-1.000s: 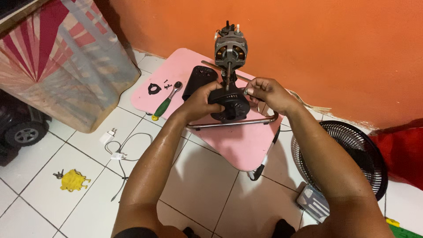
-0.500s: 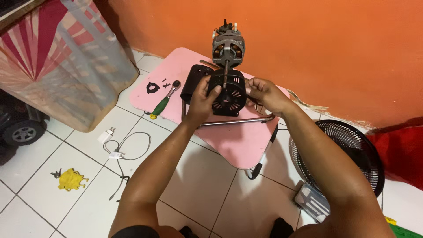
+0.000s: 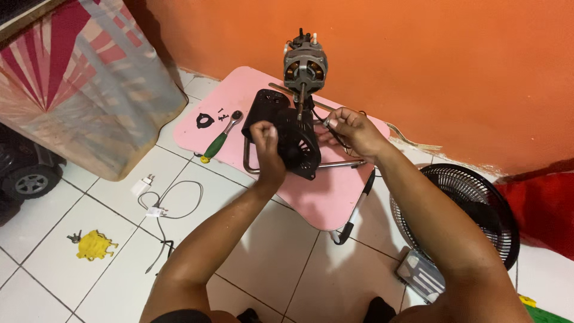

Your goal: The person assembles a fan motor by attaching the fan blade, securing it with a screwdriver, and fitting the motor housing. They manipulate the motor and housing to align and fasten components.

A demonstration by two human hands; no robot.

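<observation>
The left hand [image 3: 267, 143] grips a black vented motor cover [image 3: 297, 145] below the bare fan motor [image 3: 304, 64] — the right hand [image 3: 351, 128] pinches black wires [image 3: 330, 133] beside it. A green-handled ratchet [image 3: 220, 138] lies on the pink board [image 3: 323, 191].

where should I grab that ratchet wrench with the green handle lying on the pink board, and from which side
Grip the green-handled ratchet wrench by its green handle, the end near the pink board's front-left edge. Coming from above on the left side seems best: it lies flat, handle towards the white tiled floor, metal head towards the small black part. The left hand is nearest.
</observation>
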